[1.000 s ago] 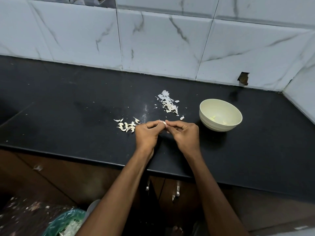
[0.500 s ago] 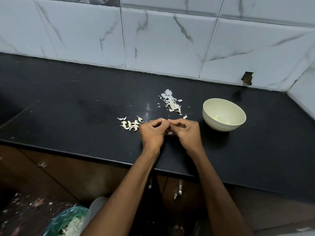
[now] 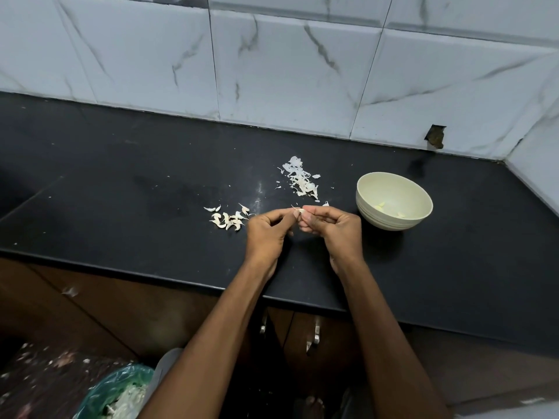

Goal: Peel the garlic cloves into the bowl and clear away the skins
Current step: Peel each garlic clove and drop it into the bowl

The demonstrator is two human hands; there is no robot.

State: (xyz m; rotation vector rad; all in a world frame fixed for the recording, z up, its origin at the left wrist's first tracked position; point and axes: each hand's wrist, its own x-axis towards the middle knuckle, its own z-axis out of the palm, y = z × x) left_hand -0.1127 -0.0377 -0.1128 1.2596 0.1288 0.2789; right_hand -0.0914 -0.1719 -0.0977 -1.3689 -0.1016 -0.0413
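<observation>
Both hands meet above the black counter. My left hand and my right hand pinch one small garlic clove between their fingertips, a thin strip of skin sticking up from it. A heap of unpeeled cloves lies just left of my left hand. A pile of white skins lies beyond the hands. The pale bowl stands to the right with a few peeled cloves inside.
A marble-tiled wall backs the counter and turns a corner at the far right. Below the counter edge are wooden cabinet doors with metal handles. A green-lined bin with skins stands on the floor at lower left.
The hands have drawn slightly apart and the clove between the fingertips shows more. The view has shifted a little.
</observation>
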